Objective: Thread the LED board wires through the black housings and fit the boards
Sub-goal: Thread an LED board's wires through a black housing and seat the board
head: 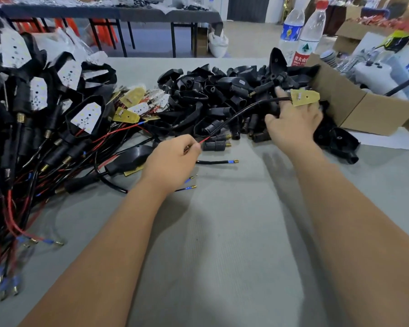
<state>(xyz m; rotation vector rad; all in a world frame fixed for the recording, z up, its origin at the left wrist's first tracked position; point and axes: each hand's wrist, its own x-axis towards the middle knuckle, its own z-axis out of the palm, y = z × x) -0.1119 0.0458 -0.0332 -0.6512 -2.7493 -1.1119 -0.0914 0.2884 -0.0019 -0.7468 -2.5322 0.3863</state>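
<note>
Nearest me, the grey cloth-covered desk [222, 244] lies under both bare forearms; the left hand [172, 159] has its fingers pinched together on the red tip of the long black sheathed wire [243, 112], which arcs up and right to the small yellow wedge-shaped LED board [304, 97], copper side up; that board lies across the fingers of the right hand [293, 123], which spread loosely and reach into the heap of empty black plastic housings [222, 90], gripping nothing that I can see. To do this step well, I'd say, keep the wire end pinched short and straight, choose one housing and free it from the heap, then feed the end in from the open side and out through the neck; don't tug at the solder joint. Farther left lie the pile of finished lamps with white boards [40, 95] and loose yellow boards [132, 102]; behind stand two clear water bottles [302, 36] and a brown cardboard box [354, 105]. Whether the right fingertips touch a housing is hidden by the board; the heap's far side blurs.
</note>
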